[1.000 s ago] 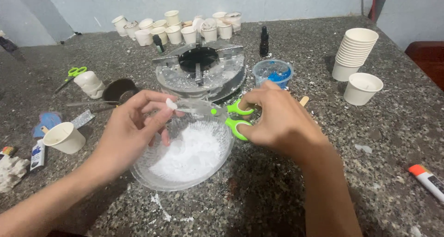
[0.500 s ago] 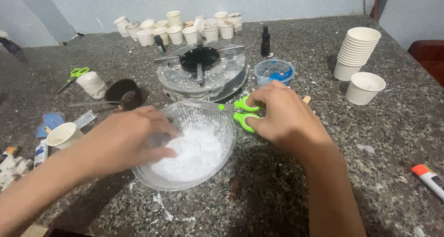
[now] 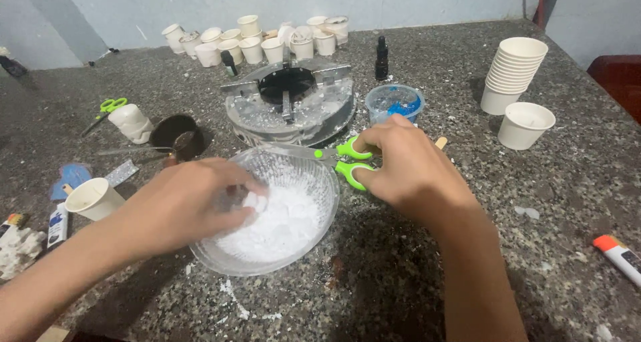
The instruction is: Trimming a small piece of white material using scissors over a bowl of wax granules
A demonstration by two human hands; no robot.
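Down into the clear plastic bowl [image 3: 319, 216] of white powder [image 3: 284, 223] the left hand [image 3: 190, 205] has gone; a second ago it was up by the rim. Now its fingers are pinched shut on a small white lump [image 3: 254, 201] in the powder. The right hand [image 3: 408, 165] is closed around the green-handled scissors [image 3: 347, 160], whose blades lie across the bowl's far rim. Both hands are apart. A round clear tray with a black middle [image 3: 290, 101] sits just behind the bowl.

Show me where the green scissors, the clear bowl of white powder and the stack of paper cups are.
green scissors [image 3: 352, 173]: head view, on the lower green handle loop.
clear bowl [image 3: 327, 185]: head view, on its right rim.
stack of paper cups [image 3: 513, 75]: head view, on the stack's side.
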